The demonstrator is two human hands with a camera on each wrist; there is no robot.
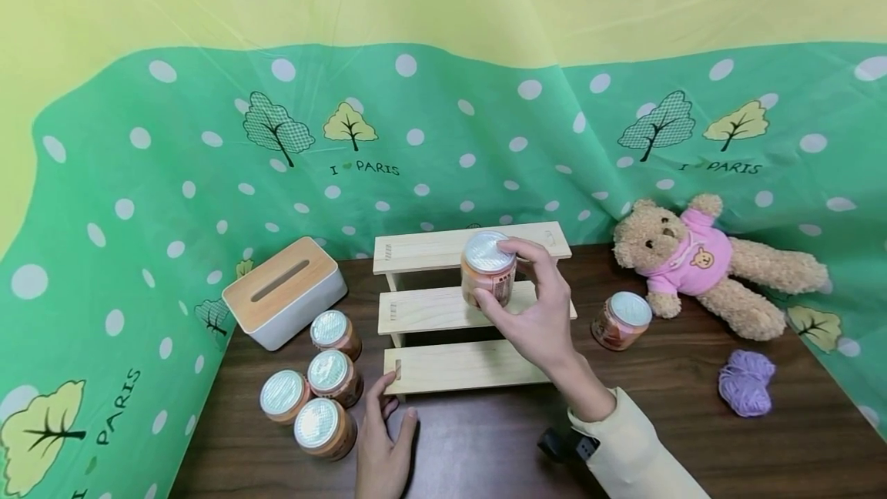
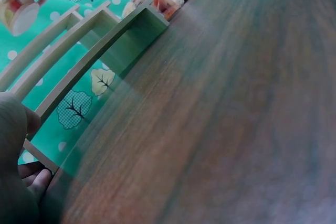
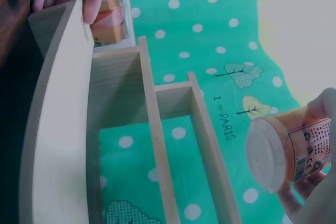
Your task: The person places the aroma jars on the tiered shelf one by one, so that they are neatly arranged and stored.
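Note:
My right hand (image 1: 537, 306) grips a jar (image 1: 490, 268) with a silver lid and an orange label, thumb on one side and fingers on the other. It holds the jar up over the middle tier of a pale wooden three-tier shelf (image 1: 450, 366). The right wrist view shows the bottom of this jar (image 3: 265, 156) and its barcode. My left hand (image 1: 384, 437) holds the left end of the lowest tier, its fingers bent around the corner. In the left wrist view, fingertips (image 2: 38, 179) sit low by the shelf's leg.
Several similar jars (image 1: 324, 426) stand left of the shelf, near a white tissue box (image 1: 305, 306) with a wooden lid. On the right are another jar (image 1: 621, 320), a teddy bear (image 1: 696, 260) in a pink top and purple yarn (image 1: 746, 383). A green cloth (image 1: 443, 129) hangs behind.

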